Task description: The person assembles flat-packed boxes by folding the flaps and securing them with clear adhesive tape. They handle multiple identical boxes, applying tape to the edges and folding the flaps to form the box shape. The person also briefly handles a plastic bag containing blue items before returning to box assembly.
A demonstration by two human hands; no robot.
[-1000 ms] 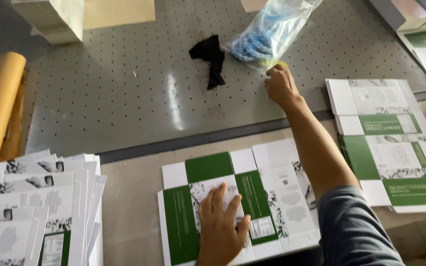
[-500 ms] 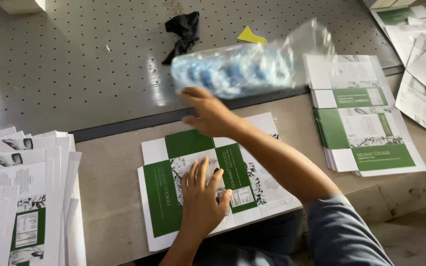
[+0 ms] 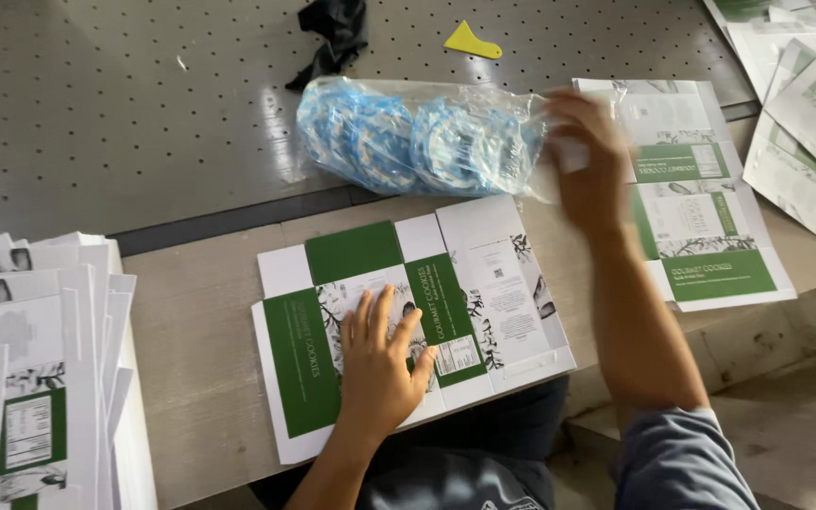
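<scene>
My left hand (image 3: 380,364) lies flat, fingers spread, on a flat green-and-white box blank (image 3: 484,283) at the front edge of the beige table. My right hand (image 3: 589,161), blurred by motion, grips the right end of a clear plastic bag (image 3: 417,137) filled with blue-and-white rolls. The bag lies on its side across the line where the grey perforated surface (image 3: 125,123) meets the beige table, just beyond the blank.
A stack of the same box blanks (image 3: 696,203) lies to the right, with more sheets (image 3: 809,113) at the far right. Another pile of blanks (image 3: 30,378) fills the left edge. A black cloth (image 3: 332,33) and a yellow scraper (image 3: 471,41) rest on the perforated surface.
My right hand has pulled the bag from the far part of the perforated surface toward me and set it down, then slid to its right end. The left hand stays on the blank.
</scene>
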